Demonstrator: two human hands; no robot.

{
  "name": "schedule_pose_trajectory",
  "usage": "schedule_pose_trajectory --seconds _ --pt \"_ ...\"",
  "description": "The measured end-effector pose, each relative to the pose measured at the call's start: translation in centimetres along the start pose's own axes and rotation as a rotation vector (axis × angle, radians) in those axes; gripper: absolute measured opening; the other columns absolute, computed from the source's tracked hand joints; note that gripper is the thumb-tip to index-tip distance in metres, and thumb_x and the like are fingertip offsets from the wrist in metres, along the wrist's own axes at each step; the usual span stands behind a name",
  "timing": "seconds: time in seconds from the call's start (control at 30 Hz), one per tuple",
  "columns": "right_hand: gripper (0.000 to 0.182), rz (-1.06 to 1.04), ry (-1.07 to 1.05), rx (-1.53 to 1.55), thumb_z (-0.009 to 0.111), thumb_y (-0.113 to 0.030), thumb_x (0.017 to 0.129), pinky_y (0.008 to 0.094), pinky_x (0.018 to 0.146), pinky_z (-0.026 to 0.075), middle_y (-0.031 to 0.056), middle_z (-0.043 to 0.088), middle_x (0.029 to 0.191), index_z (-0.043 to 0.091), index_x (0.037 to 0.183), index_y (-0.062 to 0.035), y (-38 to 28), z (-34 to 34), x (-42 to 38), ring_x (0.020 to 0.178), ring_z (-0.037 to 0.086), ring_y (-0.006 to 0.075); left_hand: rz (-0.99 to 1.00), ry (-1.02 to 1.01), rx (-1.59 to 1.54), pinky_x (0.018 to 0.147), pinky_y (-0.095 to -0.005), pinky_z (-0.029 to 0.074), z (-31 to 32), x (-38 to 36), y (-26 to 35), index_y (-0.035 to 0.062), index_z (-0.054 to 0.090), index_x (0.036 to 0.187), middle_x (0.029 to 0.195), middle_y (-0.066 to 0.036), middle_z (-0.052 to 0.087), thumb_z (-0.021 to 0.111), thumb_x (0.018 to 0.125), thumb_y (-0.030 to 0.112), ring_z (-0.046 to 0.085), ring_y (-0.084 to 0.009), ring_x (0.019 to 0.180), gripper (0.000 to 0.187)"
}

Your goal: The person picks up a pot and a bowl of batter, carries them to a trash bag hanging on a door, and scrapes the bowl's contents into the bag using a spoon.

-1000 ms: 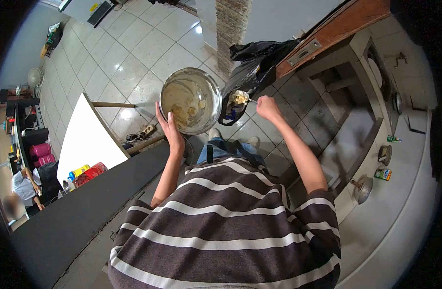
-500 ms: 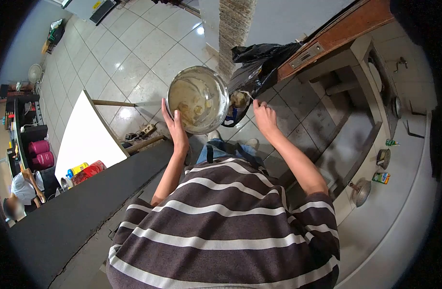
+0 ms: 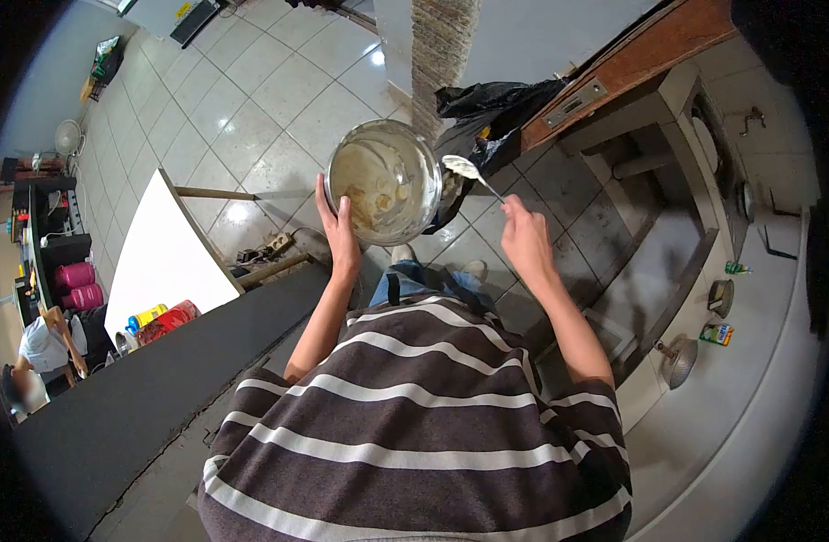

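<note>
My left hand (image 3: 341, 238) grips the lower left side of a steel mixing bowl (image 3: 422, 206), its thumb up along the rim. The bowl is tilted, and pale, creamy residue with a few lumps coats its inside. In my right hand (image 3: 529, 237), fingers closed round the handle, is a metal spoon (image 3: 474, 172). White cream covers the spoon's head, which is just right of the bowl's rim and apart from it. Below and behind them hangs a black plastic bag (image 3: 496, 98) with refuse showing in its mouth.
A wooden door edge (image 3: 631, 68) is beside the bag. To the right runs a tiled counter (image 3: 758, 379) with a strainer (image 3: 679, 363) and small packets. On the left are a dark ledge (image 3: 162, 411), a white tabletop (image 3: 157, 262) with jars, and another person (image 3: 49, 348).
My right hand has moved right and toward me, lifting the spoon out from over the bag. The bowl has shifted slightly right. The other person's arm has moved.
</note>
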State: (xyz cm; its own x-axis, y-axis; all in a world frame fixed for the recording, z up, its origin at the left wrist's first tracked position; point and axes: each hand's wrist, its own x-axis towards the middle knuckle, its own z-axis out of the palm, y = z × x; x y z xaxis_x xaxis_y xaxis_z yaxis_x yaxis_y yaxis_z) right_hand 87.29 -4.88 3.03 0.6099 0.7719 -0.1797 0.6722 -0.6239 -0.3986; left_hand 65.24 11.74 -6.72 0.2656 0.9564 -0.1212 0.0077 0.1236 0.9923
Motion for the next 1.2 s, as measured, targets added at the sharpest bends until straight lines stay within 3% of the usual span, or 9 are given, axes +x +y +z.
schedule_pose_trajectory --seconds 0.1,0.17,0.3,0.37,0.53,0.87,1.03,1.13,1.2 --pt "0.011 -0.128 0.043 0.21 0.047 -0.005 0.088 0.053 0.064 0.044 0.0245 0.062 0.081 0.052 0.097 -0.001 -1.5 -0.1 -0.2 0.076 0.058 0.0445 -0.036 -0.067 -0.078 0.113 -0.0392 0.014 0.2 0.0 -0.1 0.0057 0.022 0.145 0.149 -0.016 0.021 0.047 0.092 0.036 0.017 -0.0281 0.139 0.066" --pt "0.012 -0.15 -0.074 0.137 0.047 -0.006 0.089 0.0527 0.064 0.044 0.0243 0.061 0.077 0.052 0.099 -0.0021 -2.9 -0.6 0.2 0.074 0.057 0.0456 -0.093 -0.143 -0.165 0.111 -0.0409 0.02 0.3 0.0 -0.7 0.0092 0.02 0.146 0.148 -0.016 0.023 0.047 0.092 0.038 0.022 -0.0291 0.137 0.067" --pt "0.016 -0.394 0.08 -0.094 0.05 -0.001 0.083 0.047 0.057 0.051 0.0187 0.063 0.072 0.052 0.099 -0.0032 -2.2 1.1 3.3 0.066 0.062 0.041 -0.309 -0.252 -0.483 0.106 -0.0433 0.03 0.2 -0.5 -0.4 0.0137 0.016 0.147 0.145 -0.014 0.026 0.048 0.09 0.039 0.028 -0.0298 0.134 0.071" --pt "0.018 -0.424 0.096 -0.172 0.05 -0.001 0.081 0.0452 0.055 0.052 0.0175 0.062 0.07 0.053 0.099 -0.0035 -3.0 0.6 4.5 0.063 0.063 0.0386 -0.438 -0.349 -0.566 0.1 -0.0433 0.039 -0.6 -0.5 -3.1 0.0089 0.03 0.141 0.139 -0.014 0.039 0.046 0.092 0.045 0.045 -0.0279 0.123 0.063" --pt "0.022 -0.58 0.014 -0.332 0.053 0.002 0.077 0.0368 0.048 0.053 0.0145 0.062 0.069 0.053 0.099 -0.0021 -5.5 -0.2 4.6 0.058 0.066 0.0295 -0.474 -0.399 -0.568 0.1 -0.0423 0.04 -0.3 -0.4 0.7 0.006 0.032 0.139 0.135 -0.016 0.044 0.043 0.092 0.049 0.048 -0.0281 0.12 0.065" --pt "0.019 -0.762 -0.056 -0.402 0.054 -0.001 0.078 0.0323 0.047 0.053 0.013 0.063 0.069 0.053 0.097 -0.0027 -5.8 -2.5 1.8 0.056 0.066 0.0261 -0.534 -0.384 -0.632 0.096 -0.0439 0.044 1.0 -0.8 1.6 0.0061 0.033 0.139 0.133 -0.016 0.045 0.044 0.092 0.05 0.052 -0.0281 0.116 0.065" --pt "0.016 -0.699 0.082 -0.447 0.055 -0.002 0.078 0.0325 0.046 0.054 0.013 0.062 0.069 0.054 0.094 -0.003 -6.3 -4.9 4.0 0.055 0.066 0.0252 -0.386 -0.447 -0.44 0.096 -0.0438 0.045 0.4 -0.4 -1.1 0.0062 0.029 0.14 0.133 -0.015 0.045 0.046 0.091 0.051 0.051 -0.0277 0.117 0.069" --pt "0.018 -0.726 0.092 -0.455 0.055 -0.002 0.078 0.0323 0.045 0.053 0.0123 0.063 0.068 0.053 0.096 -0.0039 -6.4 -3.6 4.8 0.054 0.066 0.0229 -0.501 -0.523 -0.536 0.106 -0.0397 0.031 0.6 -0.2 0.2 0.0129 0.019 0.147 0.146 -0.012 0.028 0.05 0.089 0.045 0.029 -0.0251 0.134 0.073" --pt "0.025 -0.826 0.03 -0.451 0.056 -0.001 0.075 0.0302 0.043 0.051 0.0111 0.062 0.066 0.053 0.099 -0.0045 -6.7 -3.0 4.1 0.051 0.065 0.0216 -0.457 -0.414 -0.533 0.097 -0.0427 0.044 0.8 -0.1 0.2 0.0054 0.033 0.139 0.133 -0.017 0.046 0.045 0.091 0.051 0.053 -0.0285 0.115 0.067"
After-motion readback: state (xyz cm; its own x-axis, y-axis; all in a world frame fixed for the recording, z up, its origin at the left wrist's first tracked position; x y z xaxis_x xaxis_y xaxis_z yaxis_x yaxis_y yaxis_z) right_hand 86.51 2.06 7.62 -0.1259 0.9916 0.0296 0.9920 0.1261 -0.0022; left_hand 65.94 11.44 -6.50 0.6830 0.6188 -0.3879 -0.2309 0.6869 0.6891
